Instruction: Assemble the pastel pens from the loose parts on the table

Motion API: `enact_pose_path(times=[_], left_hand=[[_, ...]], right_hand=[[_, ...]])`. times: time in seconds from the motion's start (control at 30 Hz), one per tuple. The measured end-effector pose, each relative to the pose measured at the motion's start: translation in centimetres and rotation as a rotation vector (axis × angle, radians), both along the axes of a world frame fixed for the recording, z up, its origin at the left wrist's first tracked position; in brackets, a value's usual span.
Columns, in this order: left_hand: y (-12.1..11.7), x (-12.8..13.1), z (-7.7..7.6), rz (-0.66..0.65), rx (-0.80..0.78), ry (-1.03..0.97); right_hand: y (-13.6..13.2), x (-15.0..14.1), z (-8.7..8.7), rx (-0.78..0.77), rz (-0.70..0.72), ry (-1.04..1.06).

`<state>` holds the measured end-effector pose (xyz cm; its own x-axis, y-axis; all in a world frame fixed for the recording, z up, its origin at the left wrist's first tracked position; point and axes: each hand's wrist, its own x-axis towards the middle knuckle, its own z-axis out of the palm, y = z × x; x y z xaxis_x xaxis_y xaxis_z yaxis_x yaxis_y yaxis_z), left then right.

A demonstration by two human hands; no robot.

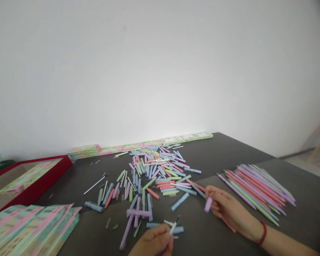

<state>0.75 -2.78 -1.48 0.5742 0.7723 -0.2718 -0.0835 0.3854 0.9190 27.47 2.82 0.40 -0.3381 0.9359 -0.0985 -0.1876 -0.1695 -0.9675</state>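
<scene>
Low in the view, my left hand [153, 241] pinches a thin white pen refill [173, 227] with its dark tip pointing up. My right hand [225, 206] is apart from it, further right, with its fingers closed on a short purple pen tube [208, 204]. A reddish piece [231, 227] shows under the right palm; I cannot make out what it is. Behind both hands spreads a loose pile of pastel pen parts [160, 170]. Blue tubes [177, 229] lie just beyond my left fingers, and crossed purple tubes [138, 213] lie to their left.
Right of my right hand lies a bundle of long pens [256, 192] on the dark table [213, 156]. Flat printed packs [29, 227] fan out at the front left. Behind them stands a red-rimmed box [53, 174]. Printed boxes [133, 145] line the wall.
</scene>
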Motion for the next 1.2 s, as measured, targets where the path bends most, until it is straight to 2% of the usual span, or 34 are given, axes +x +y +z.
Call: enact_pose_path(times=[0.1,0.2,0.3,0.4,0.5,0.6,0.7,0.87,1.0,1.2], left_hand=[[-0.8,0.7,0.6,0.011,-0.090,-0.044],[-1.2,1.2,1.4,0.044,-0.124,-0.044],[-1.3,1.1,1.7,0.081,-0.115,-0.034],[-1.3,0.7,1.3,0.105,-0.108,-0.040],[-1.1,0.4,0.8,0.112,-0.117,-0.060],[-0.9,0.5,0.5,0.095,-0.119,-0.061],[-0.7,0.7,0.5,0.085,-0.109,-0.049],[-0.7,0.6,0.2,0.089,-0.107,-0.059],[-0.7,0.4,0.3,0.096,-0.110,-0.042],[-0.9,0.7,0.9,0.106,-0.082,0.015]], right_hand=[[-1.7,2.3,-2.2,0.030,-0.214,-0.097],[-3.6,1.0,-2.9,0.123,-0.249,-0.166],[-4.5,-3.2,-2.0,0.264,-0.139,-0.270],[-4.8,-5.9,0.1,0.407,-0.042,-0.377],[-6.0,-4.6,2.2,0.550,0.139,-0.608],[-8.1,-1.5,3.3,0.581,0.361,-0.888],[-9.8,0.1,3.2,0.606,0.480,-1.151],[-10.0,-1.5,2.2,0.597,0.545,-1.405],[-9.6,-2.8,1.8,0.569,0.548,-1.458],[-9.9,-3.5,0.8,0.502,0.498,-1.393]])
